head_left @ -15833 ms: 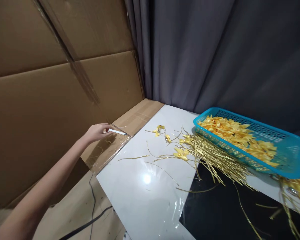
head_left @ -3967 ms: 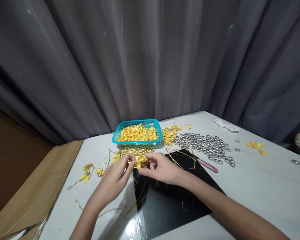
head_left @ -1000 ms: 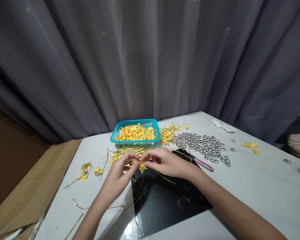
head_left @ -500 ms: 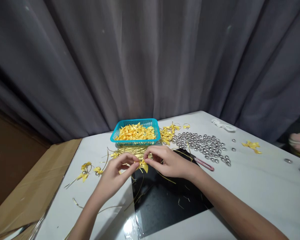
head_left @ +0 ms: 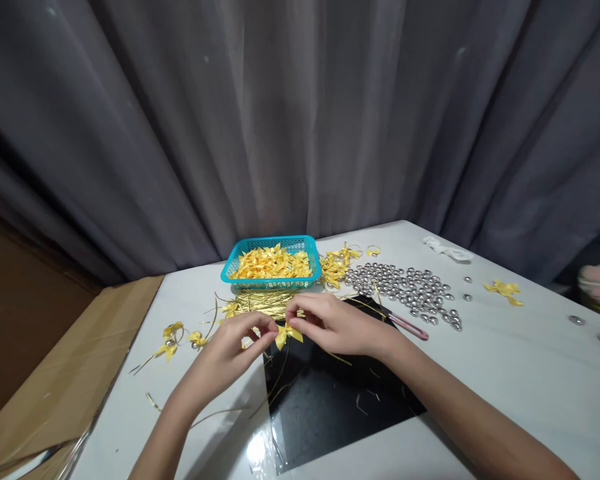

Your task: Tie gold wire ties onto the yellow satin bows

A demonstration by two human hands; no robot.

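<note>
A small yellow ribbon bow point(head_left: 289, 333) hangs between my two hands, above a black sheet point(head_left: 340, 400). My left hand point(head_left: 247, 337) pinches its left side with thumb and forefinger. On the other side, my right hand point(head_left: 325, 321) grips the bow's upper right part between thumb and fingertips. Just behind the hands lies a bundle of gold ties point(head_left: 267, 304). A teal basket point(head_left: 317, 267) full of yellow bows point(head_left: 270, 263) stands behind that bundle.
Many silver beads point(head_left: 405, 287) spread over the white table point(head_left: 505, 373), near a pink-handled tool point(head_left: 409, 327). More yellow bows point(head_left: 334, 267) lie beside the basket. White cloth point(head_left: 446, 250) rests at the back right; cardboard point(head_left: 75, 367) is at the left.
The bow has turned between my fingers, and both its lower tails now show spread apart. My left hand has shifted slightly; my right hand has hardly moved.
</note>
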